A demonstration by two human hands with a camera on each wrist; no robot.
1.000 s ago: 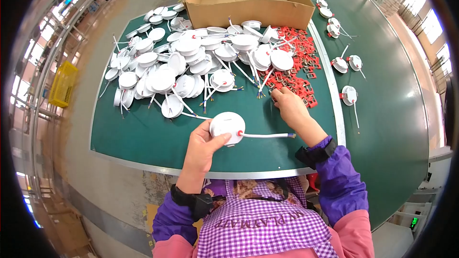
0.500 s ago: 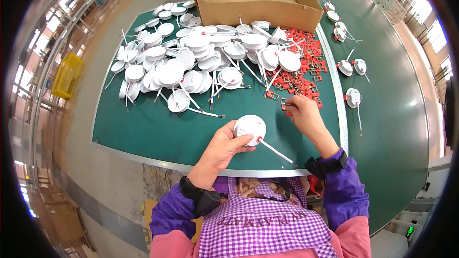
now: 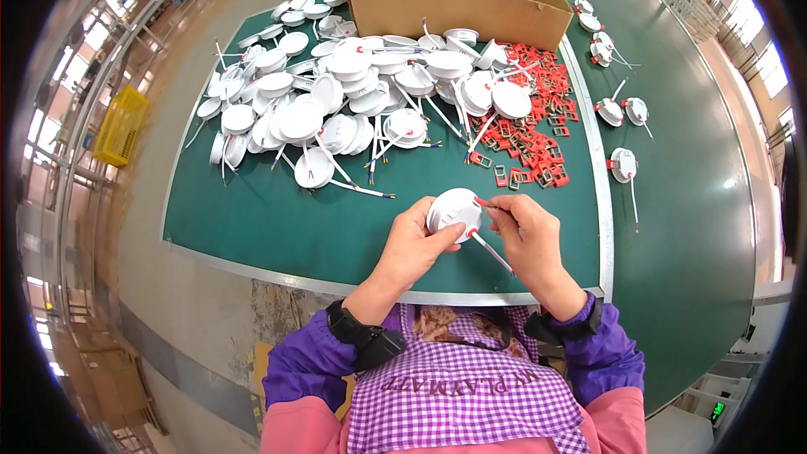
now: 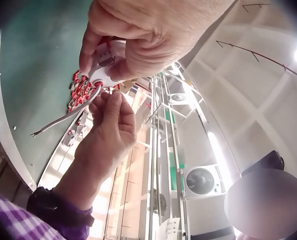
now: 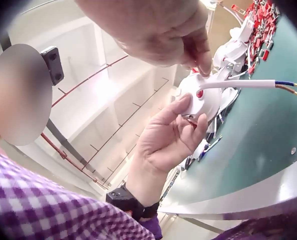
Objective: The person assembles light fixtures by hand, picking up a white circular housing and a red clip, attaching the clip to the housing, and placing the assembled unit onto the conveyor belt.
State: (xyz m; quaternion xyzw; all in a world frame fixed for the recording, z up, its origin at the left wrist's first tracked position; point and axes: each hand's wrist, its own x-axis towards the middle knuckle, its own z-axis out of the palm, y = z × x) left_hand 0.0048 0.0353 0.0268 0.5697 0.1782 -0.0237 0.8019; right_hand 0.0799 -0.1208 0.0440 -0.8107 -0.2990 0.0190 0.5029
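Above the worktop [image 3: 252, 227], toward its near right corner, the left hand [image 3: 412, 248] has its grip round a white disc [image 3: 452, 212], thumb on its face, probably to steady it, while the right hand's [image 3: 534, 240] narrow grip pinches a red clip [image 3: 481, 201] beside the rim, seemingly for fine control.

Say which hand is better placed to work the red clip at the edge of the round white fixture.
Likely the right hand: its fingers pinch the red clip by the edge of the round white fixture. The left hand is occupied gripping that fixture.
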